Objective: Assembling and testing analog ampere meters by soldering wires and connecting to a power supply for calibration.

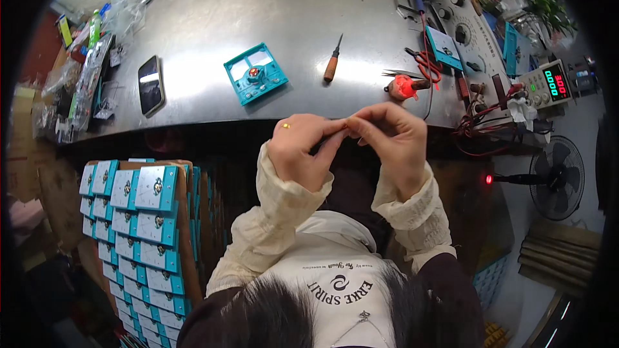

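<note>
At the near edge of the worktop (193, 19), the left hand (300, 148) and right hand (394, 136) have their fingertips close together, and whatever is between them is too small and covered up to tell. Below that edge, on the left, the blue-green panels (155, 238) run off the bottom. Past the far right corner, the plant (547, 1) gets cut off in the dark.

Shirt (342, 251): dark lettering (340, 301); meter (538, 94): digits (550, 83) (lit).

Pale glare on metal tabletop (290, 19), black fisheye rim.
</note>
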